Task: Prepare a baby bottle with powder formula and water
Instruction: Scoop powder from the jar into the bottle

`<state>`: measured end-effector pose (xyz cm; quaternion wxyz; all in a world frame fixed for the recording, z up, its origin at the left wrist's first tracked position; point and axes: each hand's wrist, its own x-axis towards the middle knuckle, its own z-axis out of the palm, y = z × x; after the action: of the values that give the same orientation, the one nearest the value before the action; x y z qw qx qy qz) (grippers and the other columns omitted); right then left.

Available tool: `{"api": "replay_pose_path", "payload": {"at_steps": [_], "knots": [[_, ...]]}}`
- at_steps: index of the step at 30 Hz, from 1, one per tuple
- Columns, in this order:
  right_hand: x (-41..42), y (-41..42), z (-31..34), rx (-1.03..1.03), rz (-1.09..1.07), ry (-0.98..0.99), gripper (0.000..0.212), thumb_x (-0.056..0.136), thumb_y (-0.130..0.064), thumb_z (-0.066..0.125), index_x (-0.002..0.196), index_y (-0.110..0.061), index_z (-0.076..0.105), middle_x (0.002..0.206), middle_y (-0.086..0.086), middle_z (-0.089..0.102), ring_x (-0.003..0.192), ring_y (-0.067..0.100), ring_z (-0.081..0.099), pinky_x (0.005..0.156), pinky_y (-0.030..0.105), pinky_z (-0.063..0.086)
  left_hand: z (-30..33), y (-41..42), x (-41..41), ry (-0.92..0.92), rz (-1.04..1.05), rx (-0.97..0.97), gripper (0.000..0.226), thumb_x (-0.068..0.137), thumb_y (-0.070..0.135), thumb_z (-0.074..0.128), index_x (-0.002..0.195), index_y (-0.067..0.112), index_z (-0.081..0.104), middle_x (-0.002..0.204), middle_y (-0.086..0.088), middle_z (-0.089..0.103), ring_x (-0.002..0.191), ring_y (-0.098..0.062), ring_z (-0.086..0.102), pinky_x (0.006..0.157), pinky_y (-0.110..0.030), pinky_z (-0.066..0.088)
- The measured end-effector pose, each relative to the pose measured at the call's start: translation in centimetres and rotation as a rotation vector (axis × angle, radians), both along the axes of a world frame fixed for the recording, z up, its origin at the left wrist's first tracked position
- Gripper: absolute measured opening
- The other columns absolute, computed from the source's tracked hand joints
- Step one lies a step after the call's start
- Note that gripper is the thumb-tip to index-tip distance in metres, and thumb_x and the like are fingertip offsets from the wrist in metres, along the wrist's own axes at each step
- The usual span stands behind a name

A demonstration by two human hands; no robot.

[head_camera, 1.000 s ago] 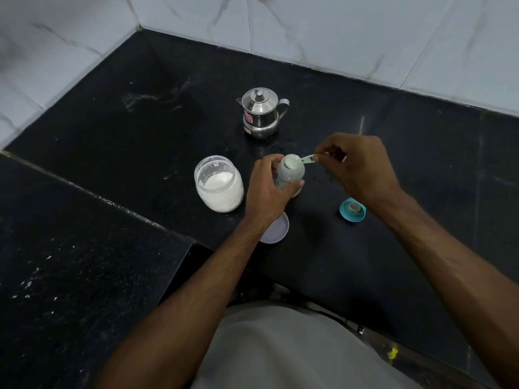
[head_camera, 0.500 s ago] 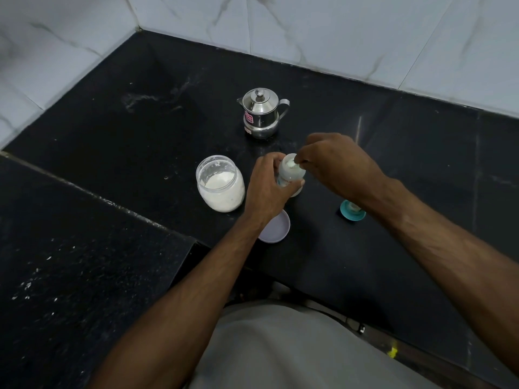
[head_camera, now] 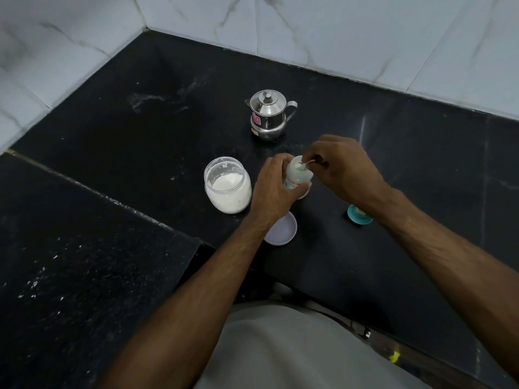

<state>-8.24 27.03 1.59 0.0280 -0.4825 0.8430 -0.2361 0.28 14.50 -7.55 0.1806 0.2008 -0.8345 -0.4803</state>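
Black stone counter in a marble-tiled corner: formula going into the baby bottle.
Left hand wraps the bottle, steadying it; right hand pinches the scoop over its mouth, beside the open powder jar.

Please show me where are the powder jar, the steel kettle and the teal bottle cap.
powder jar (head_camera: 228, 189): head view, on its glass wall.
steel kettle (head_camera: 268, 115): head view, on its body.
teal bottle cap (head_camera: 358, 217): head view, on its rim.

L hand grips baby bottle upright on black counter. R hand pinches scoop at bottle mouth. Powder jar open just left; steel kettle behind.
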Motion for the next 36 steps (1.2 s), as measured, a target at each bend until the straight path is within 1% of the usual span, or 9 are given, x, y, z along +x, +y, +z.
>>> {"api": "replay_pose_path", "payload": {"at_steps": [5, 8, 11, 14, 16, 21, 26, 33, 36], "knots": [[0.0, -0.5, 1.2, 0.013, 0.012, -0.042, 0.015, 0.087, -0.003, 0.068, 0.1, -0.005, 0.073, 0.098, 0.01, 0.068, 0.084, 0.02, 0.063, 0.078, 0.031, 0.052, 0.0, -0.3, 0.0, -0.008, -0.008, -0.008, 0.055, 0.068, 0.035, 0.083, 0.113, 0.026, 0.052, 0.113, 0.005, 0.054, 0.102, -0.012, 0.057, 0.087, -0.041, 0.054], [0.1, -0.6, 1.5, 0.148, 0.02, -0.079, 0.02, 0.088, -0.005, 0.067, 0.107, -0.009, 0.073, 0.107, 0.008, 0.069, 0.094, 0.022, 0.066, 0.087, 0.033, 0.053, 0.0, -0.3, 0.0, -0.007, -0.017, -0.007, 0.055, 0.068, 0.035, 0.083, 0.113, 0.025, 0.052, 0.113, 0.005, 0.054, 0.102, -0.011, 0.058, 0.087, -0.04, 0.054], [0.0, -0.5, 1.7, 0.051, -0.014, -0.098, 0.019, 0.088, -0.005, 0.067, 0.105, -0.009, 0.073, 0.105, 0.009, 0.07, 0.092, 0.022, 0.066, 0.087, 0.038, 0.054, -0.1, -0.4, -0.1, -0.011, -0.017, -0.009, 0.056, 0.068, 0.036, 0.083, 0.113, 0.025, 0.052, 0.114, 0.004, 0.055, 0.102, -0.011, 0.057, 0.086, -0.041, 0.054], [-0.2, -0.5, 1.9, 0.156, 0.001, -0.143, 0.02, 0.088, -0.006, 0.067, 0.107, -0.011, 0.073, 0.11, 0.007, 0.07, 0.095, 0.018, 0.065, 0.089, 0.031, 0.053, -0.1, -0.3, -0.2, -0.025, -0.02, -0.014, 0.057, 0.068, 0.035, 0.083, 0.114, 0.025, 0.051, 0.115, 0.004, 0.054, 0.103, -0.011, 0.057, 0.087, -0.04, 0.054], [-0.3, -0.4, 1.8, 0.107, -0.03, -0.136, 0.019, 0.089, -0.008, 0.067, 0.106, -0.012, 0.073, 0.108, 0.006, 0.071, 0.09, 0.012, 0.062, 0.084, 0.028, 0.051, -0.2, -0.3, -0.1, -0.022, -0.02, -0.016, 0.057, 0.067, 0.036, 0.083, 0.113, 0.027, 0.051, 0.115, 0.005, 0.054, 0.103, -0.011, 0.057, 0.087, -0.041, 0.054], [-0.5, -0.4, 1.6, 0.155, 0.015, -0.14, 0.02, 0.088, -0.009, 0.068, 0.106, -0.013, 0.073, 0.108, 0.004, 0.071, 0.088, 0.009, 0.061, 0.084, 0.028, 0.053, -0.1, -0.4, -0.2, -0.017, -0.02, -0.018, 0.056, 0.067, 0.036, 0.083, 0.113, 0.027, 0.051, 0.114, 0.005, 0.055, 0.103, -0.011, 0.057, 0.087, -0.041, 0.054], [-0.8, -0.3, 1.3, -0.056, -0.128, -0.169, 0.018, 0.087, -0.013, 0.069, 0.104, -0.017, 0.07, 0.09, -0.007, 0.067, 0.08, 0.008, 0.061, 0.076, 0.025, 0.053, -0.3, -0.4, -0.1, -0.002, -0.018, -0.017, 0.055, 0.066, 0.035, 0.083, 0.111, 0.026, 0.053, 0.112, 0.006, 0.055, 0.102, -0.011, 0.057, 0.086, -0.042, 0.054], [-0.5, -0.3, 1.1, 0.052, -0.025, -0.133, 0.012, 0.086, -0.014, 0.071, 0.098, -0.017, 0.07, 0.089, -0.005, 0.067, 0.073, 0.001, 0.056, 0.07, 0.019, 0.047, -0.2, -0.5, -0.1, 0.0, -0.027, -0.012, 0.055, 0.066, 0.036, 0.083, 0.111, 0.026, 0.053, 0.112, 0.006, 0.055, 0.101, -0.01, 0.058, 0.086, -0.041, 0.054], [-0.4, -0.3, 1.3, -0.01, -0.05, -0.121, 0.012, 0.087, -0.012, 0.069, 0.099, -0.016, 0.07, 0.088, -0.008, 0.063, 0.075, 0.004, 0.056, 0.072, 0.023, 0.048, -0.2, -0.5, -0.2, 0.0, -0.028, -0.009, 0.055, 0.066, 0.036, 0.083, 0.112, 0.027, 0.052, 0.113, 0.006, 0.055, 0.102, -0.011, 0.058, 0.086, -0.041, 0.054]]}}
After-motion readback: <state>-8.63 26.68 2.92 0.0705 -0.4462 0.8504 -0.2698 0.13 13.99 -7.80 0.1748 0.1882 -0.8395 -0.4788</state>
